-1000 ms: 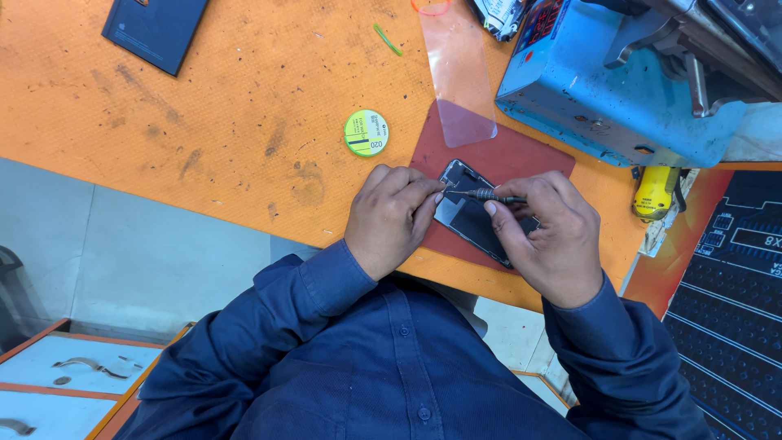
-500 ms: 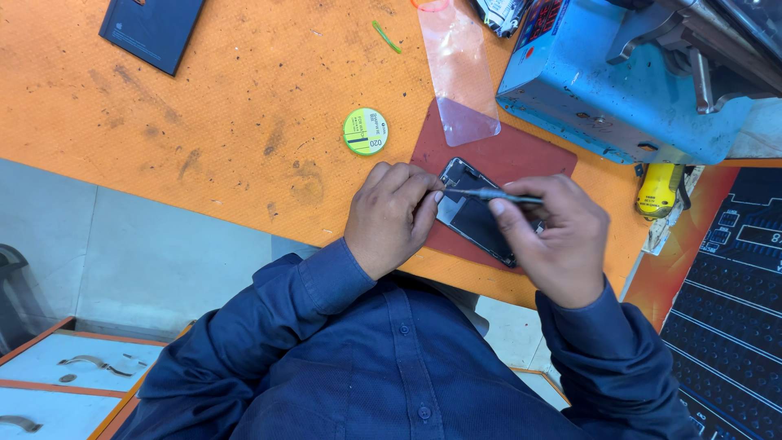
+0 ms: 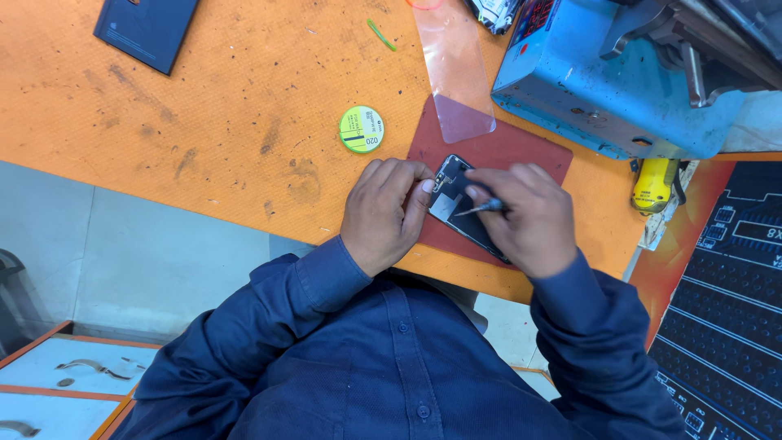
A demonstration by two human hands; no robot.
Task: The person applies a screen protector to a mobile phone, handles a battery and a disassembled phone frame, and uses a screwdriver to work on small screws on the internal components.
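Smartphone (image 3: 453,198) with its back opened lies on a dark red mat (image 3: 505,155), at the near edge of the orange counter (image 3: 204,122), and its inner parts are visible at the upper end. The left hand (image 3: 383,216) is curled around the left side of the phone, with the fingertips pressing on its edge, so it holds the phone in place on the mat. The right hand (image 3: 525,216) covers the lower right part of the phone and is closed around thin metal tweezers (image 3: 476,207); the tip of the tweezers points to the left and touches the open inside of the phone. Whether the tweezers hold any small part, I cannot tell.

Just beside the mat, to the left, a round green spool (image 3: 361,129) lies flat on the counter. A clear plastic film (image 3: 453,73) rests partly on the upper edge of the mat and partly on the counter. Behind the mat stands a blue machine (image 3: 586,81), and near its lower right corner lies a yellow tool (image 3: 654,183). A dark blue flat cover (image 3: 147,31) lies far at the left top corner of the counter, well apart from the hands. At the right, a black mat with white lines (image 3: 725,310) is seen. The person wears a dark blue shirt (image 3: 391,367) with long sleeves.
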